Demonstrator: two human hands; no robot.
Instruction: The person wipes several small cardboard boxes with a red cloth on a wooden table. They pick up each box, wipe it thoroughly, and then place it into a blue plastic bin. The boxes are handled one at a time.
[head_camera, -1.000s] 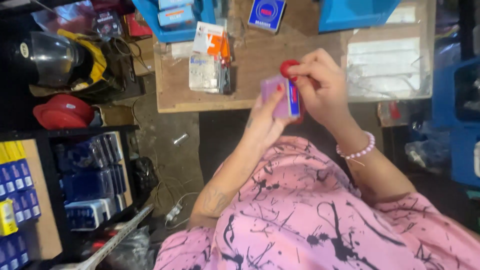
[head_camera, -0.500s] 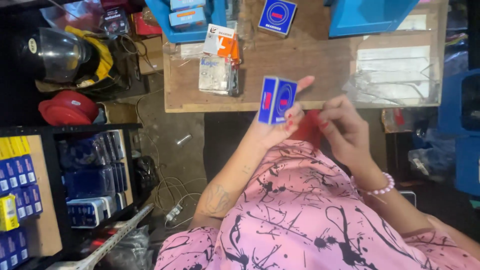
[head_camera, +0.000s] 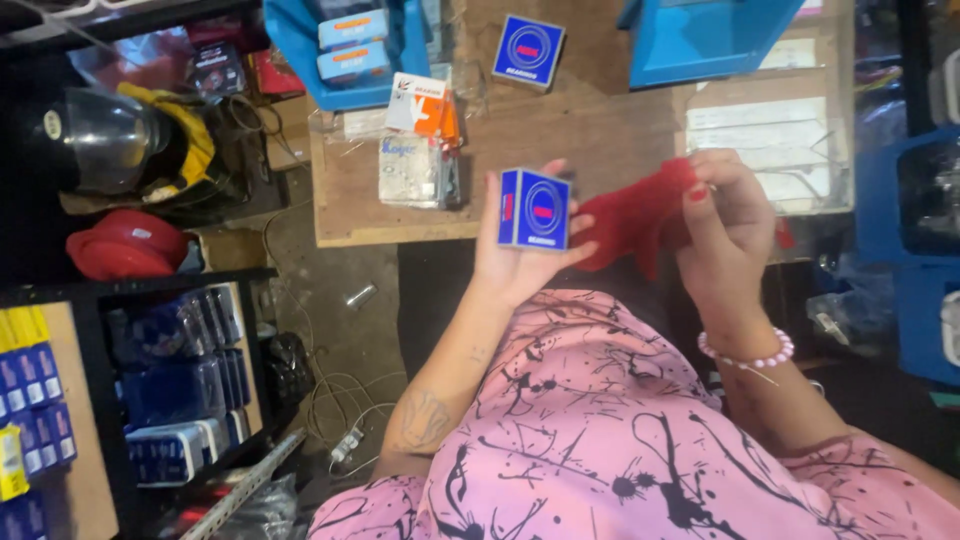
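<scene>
My left hand (head_camera: 515, 255) holds up a small blue box (head_camera: 535, 208) with a red-and-white round mark on its face, just in front of the wooden table's (head_camera: 560, 150) near edge. My right hand (head_camera: 725, 225), with a pink bead bracelet at the wrist, grips a red cloth (head_camera: 630, 220) right beside the box. The cloth's edge lies close to the box's right side. A second blue box of the same kind (head_camera: 528, 50) lies flat at the back of the table.
On the table lie an orange-and-white packet (head_camera: 420, 105), a clear bag of small parts (head_camera: 415, 170) and blue plastic bins (head_camera: 350, 45). A dark helmet (head_camera: 110, 140) and a red cap (head_camera: 125, 245) sit at left, above shelves of blue boxes (head_camera: 180, 390).
The left hand has lowered the blue box and turned its face toward me. The right hand has come off the box and now holds the red cloth out to the right.
</scene>
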